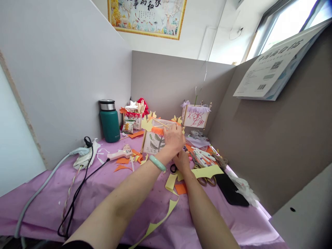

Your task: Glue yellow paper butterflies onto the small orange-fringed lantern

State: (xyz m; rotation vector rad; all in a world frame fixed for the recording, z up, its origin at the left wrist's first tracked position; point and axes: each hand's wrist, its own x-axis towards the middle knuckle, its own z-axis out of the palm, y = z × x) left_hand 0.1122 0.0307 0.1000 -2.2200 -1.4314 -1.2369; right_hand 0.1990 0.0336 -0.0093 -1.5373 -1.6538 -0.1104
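A white paper box lantern (153, 142) with a stick frame stands tilted in front of me, with leaves drawn on its side. Orange fringe (157, 130) runs along its top edge, and yellow paper cut-outs (147, 123) stick up at its corners. My left hand (174, 137), below a pale green bangle (157, 163), is closed over the lantern's top right edge. Lower down, my right hand (182, 161) grips at the lantern's lower right corner; its fingertips are partly hidden behind my left hand. Beside my right wrist lies a yellow paper strip (207, 172).
A teal bottle (109, 122) stands at the left, near a pink glue gun (120, 154) and a power strip (84, 157). Two decorated boxes, one holding sticks (140, 106) and one purple-fringed (196, 117), stand behind. Markers (203, 156), scissors (207, 181) and a black tablet-like slab (230, 190) lie right.
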